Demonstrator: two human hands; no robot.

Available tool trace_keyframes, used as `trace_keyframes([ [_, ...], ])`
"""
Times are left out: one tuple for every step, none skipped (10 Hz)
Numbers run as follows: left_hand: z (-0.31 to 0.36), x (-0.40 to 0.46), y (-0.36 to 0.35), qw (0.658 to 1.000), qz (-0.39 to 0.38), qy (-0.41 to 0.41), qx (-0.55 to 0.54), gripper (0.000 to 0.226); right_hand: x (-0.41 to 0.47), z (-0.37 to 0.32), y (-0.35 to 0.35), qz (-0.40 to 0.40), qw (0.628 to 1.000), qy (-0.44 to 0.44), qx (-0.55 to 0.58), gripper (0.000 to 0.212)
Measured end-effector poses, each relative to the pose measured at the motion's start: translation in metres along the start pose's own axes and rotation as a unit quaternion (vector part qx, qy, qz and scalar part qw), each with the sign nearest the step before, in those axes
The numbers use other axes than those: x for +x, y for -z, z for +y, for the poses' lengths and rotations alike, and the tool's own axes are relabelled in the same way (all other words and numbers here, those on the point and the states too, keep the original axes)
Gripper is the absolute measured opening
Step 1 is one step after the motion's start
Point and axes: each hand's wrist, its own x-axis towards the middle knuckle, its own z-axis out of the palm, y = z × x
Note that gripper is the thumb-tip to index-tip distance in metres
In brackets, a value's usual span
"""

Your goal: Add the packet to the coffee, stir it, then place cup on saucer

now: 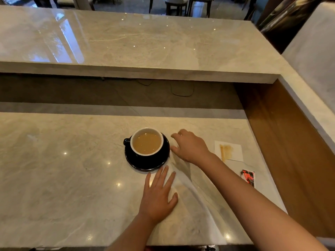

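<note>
The pale polished marble bench (63, 178) carries everything, with a raised marble ledge (145, 42) behind it. Near its middle a black glazed round saucer (146, 163) lies flat, and the black cup with a white inside (147, 141) already stands upright on it, handle to the left, holding light brown milky coffee (147, 143) close to the rim. The left hand (157, 196) lies palm down on the bench just in front of the saucer, fingers (163, 175) spread and flat, gripping nothing. The right hand (190, 147) hovers just right of the saucer, its fingers loosely curled and empty, the nearer hand to the cup's right side. Well to the right lies a white paper napkin with a tan stain (229, 151) and a thin wooden stirrer (222, 151) on it, long axis running away from the person. Nearer the edge lies the torn red and white packet (248, 177). Judging by this, the task looks finished.
</note>
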Motion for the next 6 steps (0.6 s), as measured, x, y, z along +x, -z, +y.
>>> trace_keyframes([
  [0.000,-0.001,0.000,1.000,0.003,-0.012,-0.009,0.065,-0.030,0.023,-0.021,0.018,0.998,-0.066,-0.015,0.032],
  [0.000,-0.001,0.002,1.000,0.002,-0.023,-0.017,0.063,-0.052,0.034,-0.037,0.035,0.994,-0.104,-0.024,0.025],
  [0.000,-0.003,-0.001,1.000,0.002,-0.021,-0.002,0.062,-0.082,0.040,-0.066,0.070,0.988,-0.133,-0.043,0.016],
  [-0.002,0.004,0.000,0.999,-0.004,-0.020,0.032,0.062,-0.108,0.040,-0.086,0.051,0.987,-0.136,-0.067,0.028],
  [-0.001,0.009,0.007,0.998,-0.008,-0.017,0.052,0.059,-0.124,0.042,-0.103,0.058,0.987,-0.138,-0.051,0.029],
  [0.006,-0.006,0.013,0.999,0.004,-0.041,0.016,0.035,-0.156,0.030,-0.122,0.097,0.991,-0.095,0.001,0.022],
])
